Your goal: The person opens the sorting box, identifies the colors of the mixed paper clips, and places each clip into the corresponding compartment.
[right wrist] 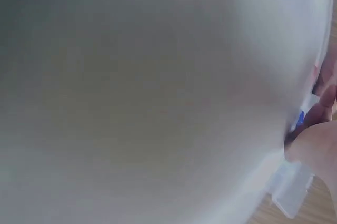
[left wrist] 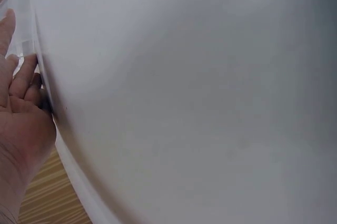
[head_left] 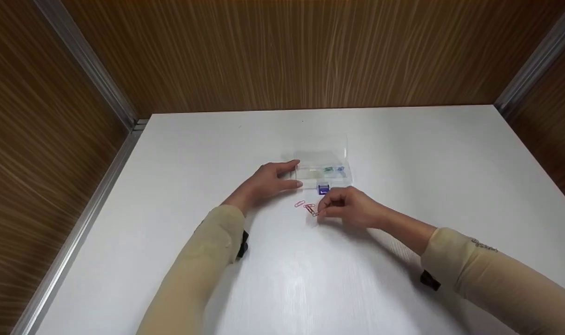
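A clear plastic box [head_left: 323,164] with its lid open lies at the middle of the white table [head_left: 403,149]; small green and blue clips show inside. My left hand [head_left: 268,180] rests against the box's left end, fingers straight along it, thumb at its front edge. My right hand [head_left: 345,207] lies just in front of the box, fingers curled, and pinches a red paper clip [head_left: 313,211] on the table. Another pink paper clip [head_left: 300,204] lies loose to the left. A small purple block [head_left: 323,189] stands between the box and my right hand.
Wooden walls [head_left: 282,51] close in the table at the back and both sides. Both wrist views show mostly blurred white table, with the left palm [left wrist: 23,124] and the right fingers [right wrist: 321,129] at their edges.
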